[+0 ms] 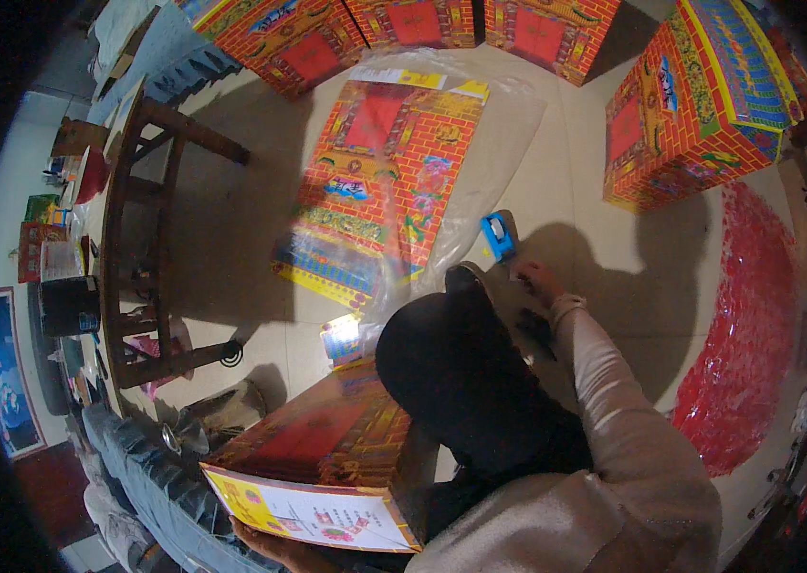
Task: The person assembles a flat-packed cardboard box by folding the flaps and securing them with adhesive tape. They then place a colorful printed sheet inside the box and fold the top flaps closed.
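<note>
Brick-patterned box [322, 430] beside a dark-clad leg [451, 363]

From my remote post, I view the box at lower left, its white-and-yellow end toward the lower edge. The left hand [274, 547] lies along that end; I cannot tell whether it grips. The right hand [541, 280] is just beside a blue tape dispenser [497, 239] on the floor; I cannot tell its finger closure. Beyond, a printed sheet [389, 181] lies flat with clear plastic [518, 129]; 4 similar boxes [675, 115] surround its far and right sides.
</note>
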